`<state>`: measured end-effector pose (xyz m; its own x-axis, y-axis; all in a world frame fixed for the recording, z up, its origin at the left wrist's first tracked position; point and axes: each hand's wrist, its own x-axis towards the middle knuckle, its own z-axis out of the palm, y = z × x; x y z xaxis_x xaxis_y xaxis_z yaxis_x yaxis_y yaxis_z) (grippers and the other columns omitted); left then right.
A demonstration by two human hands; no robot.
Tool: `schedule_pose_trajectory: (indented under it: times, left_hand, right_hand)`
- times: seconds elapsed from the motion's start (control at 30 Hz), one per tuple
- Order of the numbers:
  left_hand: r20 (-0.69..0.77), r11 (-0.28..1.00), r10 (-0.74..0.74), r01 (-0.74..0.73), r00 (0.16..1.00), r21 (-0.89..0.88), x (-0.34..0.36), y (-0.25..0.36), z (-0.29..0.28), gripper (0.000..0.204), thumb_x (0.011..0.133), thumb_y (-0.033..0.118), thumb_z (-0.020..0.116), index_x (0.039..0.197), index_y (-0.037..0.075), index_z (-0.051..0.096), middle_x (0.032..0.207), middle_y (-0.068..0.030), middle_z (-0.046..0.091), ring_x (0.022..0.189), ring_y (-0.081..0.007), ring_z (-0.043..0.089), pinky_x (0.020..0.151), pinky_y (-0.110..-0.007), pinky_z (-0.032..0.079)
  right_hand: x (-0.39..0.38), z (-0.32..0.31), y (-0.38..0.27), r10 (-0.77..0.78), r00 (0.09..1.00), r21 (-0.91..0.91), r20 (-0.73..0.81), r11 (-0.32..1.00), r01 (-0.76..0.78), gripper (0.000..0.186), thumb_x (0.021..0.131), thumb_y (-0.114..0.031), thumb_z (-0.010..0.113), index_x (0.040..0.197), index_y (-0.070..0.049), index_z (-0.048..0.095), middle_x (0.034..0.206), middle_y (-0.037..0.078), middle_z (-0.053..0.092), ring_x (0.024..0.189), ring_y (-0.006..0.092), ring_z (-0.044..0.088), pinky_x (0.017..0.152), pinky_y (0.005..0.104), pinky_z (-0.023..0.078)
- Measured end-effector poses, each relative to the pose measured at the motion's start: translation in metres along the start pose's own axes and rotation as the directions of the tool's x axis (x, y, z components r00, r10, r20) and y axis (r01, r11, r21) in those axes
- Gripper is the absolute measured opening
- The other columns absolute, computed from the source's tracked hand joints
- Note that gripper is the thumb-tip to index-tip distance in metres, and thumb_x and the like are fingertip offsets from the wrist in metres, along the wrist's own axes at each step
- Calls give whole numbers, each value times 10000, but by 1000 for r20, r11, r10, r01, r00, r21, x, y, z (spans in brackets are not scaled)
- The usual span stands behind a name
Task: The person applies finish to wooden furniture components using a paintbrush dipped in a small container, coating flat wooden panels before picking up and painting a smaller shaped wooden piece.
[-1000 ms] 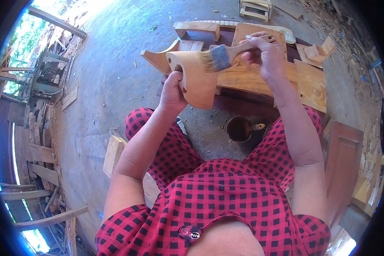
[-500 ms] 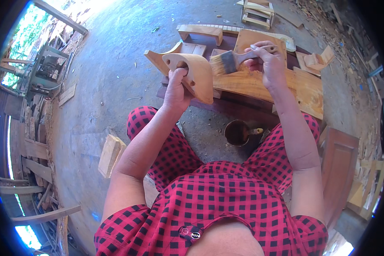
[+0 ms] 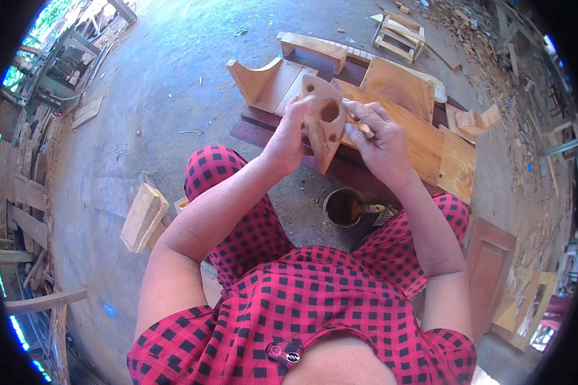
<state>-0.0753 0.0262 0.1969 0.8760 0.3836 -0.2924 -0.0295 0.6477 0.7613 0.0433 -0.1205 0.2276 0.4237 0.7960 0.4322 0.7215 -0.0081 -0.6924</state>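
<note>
My left hand (image 3: 288, 142) is closed around the edge of a pale curved wooden block (image 3: 320, 133), which has one large hole and several smaller ones. The block is held up tilted, its holed face toward me. Close against its right side, my right hand (image 3: 384, 142) grips a paintbrush (image 3: 364, 128). Only part of the brush's handle shows; its bristles are hidden behind the block and fingers. Below, between my knees, stands a round pot (image 3: 341, 218) with dark contents. Another brush handle (image 3: 374, 208) sticks out over its right rim.
Ahead lies a low dark-red wooden bench (image 3: 258, 133) bearing boards (image 3: 398, 90), a curved wooden piece (image 3: 253, 80) and an arched piece (image 3: 315, 46). At my left is a wooden block (image 3: 142, 218); at my right, a brown panel (image 3: 488, 263). Scrap wood lines both sides.
The brush has moved left and down, from beside the block to against it. My left hand has turned the block so its holed face shows more. The view has shifted slightly.
</note>
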Motion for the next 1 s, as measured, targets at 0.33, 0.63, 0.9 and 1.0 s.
schedule_pose_trajectory:
  times: [0.33,0.63,0.9,1.0]
  left_hand:
    - [-82,989,97,-87,992,121,-11,13,2,786,820,505,591,1403,131,221,1258,-159,432,1093,-339,529,787,-493,508]
    - [-75,926,310,-283,948,249,-16,26,0,896,761,338,726,1414,50,183,1236,-172,460,1140,-263,501,894,-424,456]
    - [-40,904,350,-325,936,278,-19,23,-3,910,728,263,740,1405,22,182,1257,-157,444,1177,-254,471,961,-405,410]
    - [-15,912,328,-312,945,268,-21,24,-6,914,710,226,747,1406,30,188,1260,-150,445,1175,-254,475,963,-400,415]
  right_hand:
    - [-2,-6,7,-107,994,160,-25,981,110,397,815,23,628,1205,-40,597,1002,72,592,932,158,570,840,274,453]
    - [-5,4,3,-150,988,215,-44,964,156,421,791,-26,670,1202,-98,612,1053,89,574,960,221,573,836,310,463]
    - [-6,6,-1,-173,985,250,16,954,164,397,832,-8,637,1223,-68,597,1072,50,547,918,134,535,816,259,442]
    - [-4,4,0,-162,987,266,14,952,153,384,819,-15,650,1194,-87,617,1049,53,561,932,156,549,826,278,446]
